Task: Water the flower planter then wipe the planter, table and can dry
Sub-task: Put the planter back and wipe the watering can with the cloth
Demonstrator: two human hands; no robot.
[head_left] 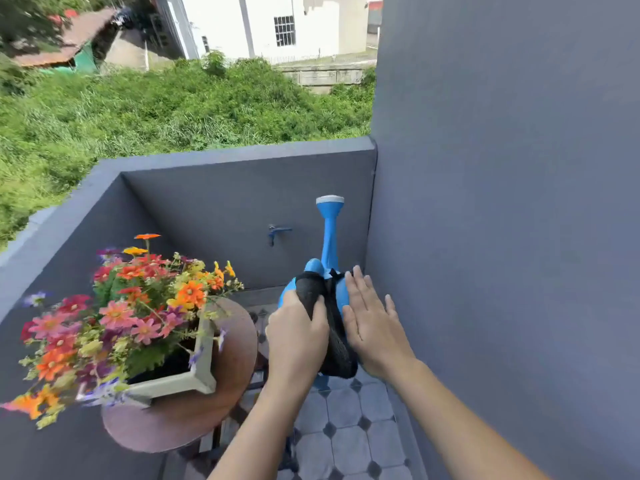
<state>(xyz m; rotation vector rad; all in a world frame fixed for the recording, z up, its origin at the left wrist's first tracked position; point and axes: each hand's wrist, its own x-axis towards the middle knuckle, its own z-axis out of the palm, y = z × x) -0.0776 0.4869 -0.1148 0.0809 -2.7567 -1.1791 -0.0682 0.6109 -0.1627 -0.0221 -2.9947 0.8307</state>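
Observation:
A blue watering can (329, 251) is held up in front of me, its spout and white rose pointing up and away. A black cloth (334, 337) is draped over the can's body. My left hand (296, 337) grips the cloth against the can's left side. My right hand (372, 322) lies flat, fingers straight, against the can's right side next to the cloth. To the left, a white rectangular planter (194, 377) full of pink, orange and red flowers (135, 306) stands on a round brown table (221, 396).
A grey balcony wall (214, 202) with a blue tap (278, 232) runs behind. A tall grey wall (502, 202) stands close on the right. The floor (349, 441) has grey tiles with dark diamonds. Green bushes lie beyond the balcony.

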